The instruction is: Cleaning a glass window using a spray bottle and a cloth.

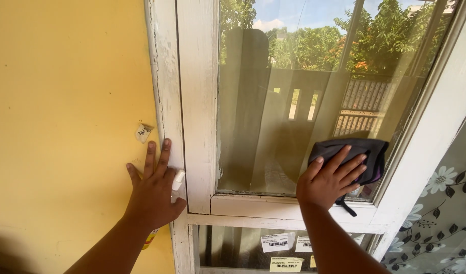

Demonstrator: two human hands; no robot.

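Fingers [344, 162] of the right hand [328, 180] lie spread and nearly flat, pressing a dark cloth [367, 152] against the window pane [294, 101] near its lower right corner; they grip nothing, only pin the cloth to the glass. To their left, past the pane, stands the white window frame [198, 101] with flaking paint, and beyond it the yellow wall [65, 101]. Against wall and frame rests the left hand [152, 190], its fingers [156, 157] stretched upward and open while the palm traps a small spray bottle [177, 181] whose white nozzle peeks out at the thumb side. Just above those fingertips a small scrap of paper [143, 133] sticks to the wall. Below both hands, a lower pane carries white barcode labels [277, 242]. Wiping here would go best, I judge, with even pressure through the flat palm, working the cloth right into the corner where grime gathers along the sill.
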